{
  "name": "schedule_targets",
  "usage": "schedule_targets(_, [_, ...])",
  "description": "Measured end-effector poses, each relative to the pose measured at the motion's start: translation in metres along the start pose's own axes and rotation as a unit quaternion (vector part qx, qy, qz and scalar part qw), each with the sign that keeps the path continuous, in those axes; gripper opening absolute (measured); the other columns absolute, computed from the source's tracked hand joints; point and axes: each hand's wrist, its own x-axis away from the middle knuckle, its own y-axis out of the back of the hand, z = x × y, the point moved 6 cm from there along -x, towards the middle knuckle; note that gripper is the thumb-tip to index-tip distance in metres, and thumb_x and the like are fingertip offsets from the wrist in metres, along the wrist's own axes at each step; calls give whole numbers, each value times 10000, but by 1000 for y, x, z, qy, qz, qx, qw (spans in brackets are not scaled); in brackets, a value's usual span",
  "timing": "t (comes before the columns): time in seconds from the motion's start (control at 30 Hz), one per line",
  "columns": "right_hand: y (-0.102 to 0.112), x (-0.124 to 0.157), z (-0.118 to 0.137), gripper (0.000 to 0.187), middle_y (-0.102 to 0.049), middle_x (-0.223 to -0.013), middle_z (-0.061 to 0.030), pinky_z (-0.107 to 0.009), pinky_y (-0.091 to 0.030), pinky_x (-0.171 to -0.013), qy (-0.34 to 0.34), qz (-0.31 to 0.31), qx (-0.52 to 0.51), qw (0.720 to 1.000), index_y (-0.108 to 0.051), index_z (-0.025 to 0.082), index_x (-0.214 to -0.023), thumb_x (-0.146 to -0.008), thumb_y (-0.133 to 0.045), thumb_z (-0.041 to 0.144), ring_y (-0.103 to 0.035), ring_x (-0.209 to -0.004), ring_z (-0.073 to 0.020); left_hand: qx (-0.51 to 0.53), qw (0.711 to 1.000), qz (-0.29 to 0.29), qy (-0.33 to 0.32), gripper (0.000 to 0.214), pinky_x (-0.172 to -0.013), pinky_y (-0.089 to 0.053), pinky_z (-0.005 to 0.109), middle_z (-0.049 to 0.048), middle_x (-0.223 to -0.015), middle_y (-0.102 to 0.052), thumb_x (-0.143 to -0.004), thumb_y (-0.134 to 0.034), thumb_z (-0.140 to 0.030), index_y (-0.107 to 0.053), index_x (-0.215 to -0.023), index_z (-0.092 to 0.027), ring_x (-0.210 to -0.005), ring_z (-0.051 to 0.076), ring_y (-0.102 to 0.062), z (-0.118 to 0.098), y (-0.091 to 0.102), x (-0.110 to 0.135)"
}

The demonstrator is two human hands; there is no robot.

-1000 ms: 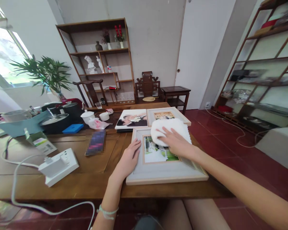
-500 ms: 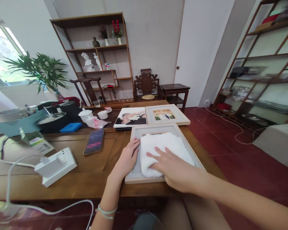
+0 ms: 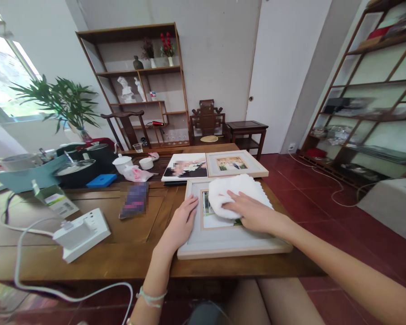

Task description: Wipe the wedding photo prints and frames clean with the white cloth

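Note:
A picture frame (image 3: 235, 249) with pale wood edges and a grey mat lies flat at the table's front edge. Flat along its left side rests my left hand (image 3: 183, 221), fingers stretched out and the hand open. My right hand (image 3: 253, 212) is closed on a fluffy white cloth (image 3: 237, 185), pressing it on the upper right of the frame, with a fold bunched by the fingers. The cloth and hand hide much of the picture inside; its left and lower parts show.
Behind lie a second frame (image 3: 253, 169) and a photo panel (image 3: 186, 166). To the left are a power strip (image 3: 84, 234) with a plug and cable, a blurred-out dark item (image 3: 134, 201), a blue box (image 3: 101, 180) and a white teapot (image 3: 122, 162).
My right hand has moved the cloth up and away across the frame, uncovering the lower part of the picture. My left hand stays at the left edge.

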Motion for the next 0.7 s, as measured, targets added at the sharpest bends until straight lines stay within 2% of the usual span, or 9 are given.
schedule_targets(0.1, [7,-26,3,752,-341,-1457,-131,-564,-269,-1032,-26,-32,29,999,-458,174,-1321,-625,-373,-96,-215,-1353,-347,7,1000,-20,4,413,-1114,-271,390,114,-1383,-476,-921,-331,-284,-537,-1244,-131,-1313,201,-391,0,2,1])
schedule_targets(0.2, [4,-35,35,714,-372,-1444,-114,-579,-275,-1023,19,-31,22,999,-476,191,-1303,-645,-393,-73,-230,-1346,-354,25,998,-62,-8,440,-1116,-268,378,114,-1405,-447,-938,-294,-328,-498,-1278,-139,-1310,198,-394,0,6,2])
schedule_targets(0.3, [-5,-24,69,594,-437,-1398,-121,-616,-278,-1004,88,-18,3,996,-556,178,-1212,-676,-413,-31,-261,-1328,-376,46,995,-92,-2,473,-1107,-284,377,118,-1409,-441,-943,-276,-373,-459,-1310,-136,-1305,200,-399,1,10,3])
schedule_targets(0.4, [-9,-4,82,537,-408,-1422,-108,-641,-258,-1000,119,-6,-12,993,-613,181,-1141,-680,-420,-17,-247,-1330,-389,49,995,-88,4,487,-1103,-287,372,111,-1400,-455,-937,-280,-409,-474,-1297,-144,-1299,205,-406,-2,11,3])
schedule_targets(0.57, [-2,22,64,594,-441,-1405,-57,-567,-205,-1066,136,22,-40,990,-646,199,-1090,-614,-403,-59,-248,-1349,-306,23,999,-43,21,454,-1076,-330,388,123,-1359,-502,-913,-366,-384,-498,-1272,-139,-1264,234,-456,-3,6,1])
schedule_targets(0.7, [8,42,27,596,-557,-1297,-64,-461,-233,-1082,75,51,-51,995,-689,204,-977,-545,-396,-84,-329,-1321,-254,-5,1000,-17,18,433,-1096,-295,428,123,-1389,-467,-889,-424,-338,-510,-1268,-147,-1315,239,-384,-1,2,1])
